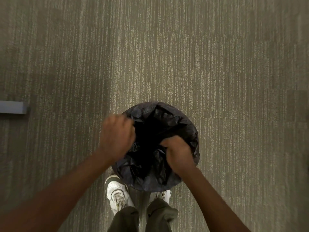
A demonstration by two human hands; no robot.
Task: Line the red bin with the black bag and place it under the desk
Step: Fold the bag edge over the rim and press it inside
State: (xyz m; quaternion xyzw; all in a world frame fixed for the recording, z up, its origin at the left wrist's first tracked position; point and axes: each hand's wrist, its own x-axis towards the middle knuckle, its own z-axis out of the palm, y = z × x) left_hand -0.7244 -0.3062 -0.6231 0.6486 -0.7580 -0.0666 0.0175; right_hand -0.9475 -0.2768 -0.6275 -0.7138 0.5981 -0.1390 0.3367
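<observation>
Both hands reach down from above, the left hand (pixel 117 136) and right hand (pixel 179 153) each curled tight, pinching the crinkled black plastic bag (pixel 160 118). The bag drapes over the whole round bin, hiding its red, on the grey striped carpet floor (pixel 217 64) before two white sneakers (pixel 117 191).

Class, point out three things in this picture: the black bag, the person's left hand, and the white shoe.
black bag (pixel 168 114): head view, crinkled far edge.
left hand (pixel 116 137): head view, back of hand.
white shoe (pixel 117 192): head view, toe and laces.

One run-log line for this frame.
phase: lining | black bag over bin mouth | left hand, right hand gripping bag | on carpet | desk unseen
</observation>
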